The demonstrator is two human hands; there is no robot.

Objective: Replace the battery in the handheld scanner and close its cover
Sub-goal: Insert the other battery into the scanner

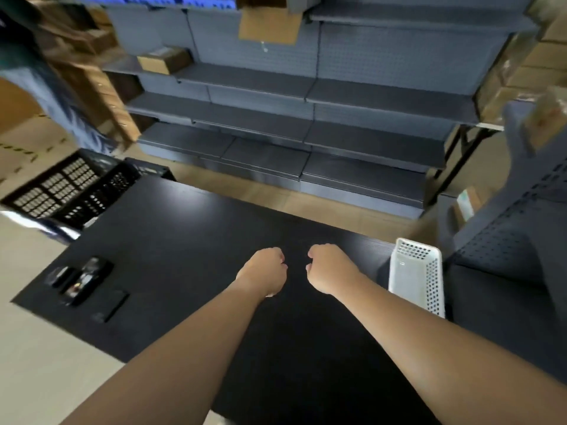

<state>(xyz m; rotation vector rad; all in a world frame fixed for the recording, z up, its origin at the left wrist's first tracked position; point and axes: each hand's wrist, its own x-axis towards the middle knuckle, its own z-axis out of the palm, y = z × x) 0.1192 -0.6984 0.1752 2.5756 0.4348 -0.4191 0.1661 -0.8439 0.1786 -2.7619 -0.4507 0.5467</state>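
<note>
Entry, head view, as I logged it from my station.

Item: left hand. I saw it curled into a loose fist over the middle of the desk, fingers together, clamped on nothing I could see.

Item: right hand. It matched the left, fingers folded in and holding nothing visible, and sat just beside the left hand with a narrow gap between the knuckles. Both forearms were bare and reached in from the lower edge of the view.

Item: handheld scanner. It lay flat near the desk's left edge, well apart from both hands. The view was blurred there, so I could not tell whether its cover was on or off.

Item: small dark piece. It lay just left of the scanner; I could not identify it.

Item: flat dark rectangle. It lay just right of the scanner and nearer to me; whether it was a battery or a cover I could not tell.

Item: white perforated basket. It stood at the desk's right edge, near the right hand but not touching it.

Item: black crate. It sat beyond the desk's far left corner.

Item: grey shelving. It stood across the aisle, with a cardboard box on an upper shelf.
</note>
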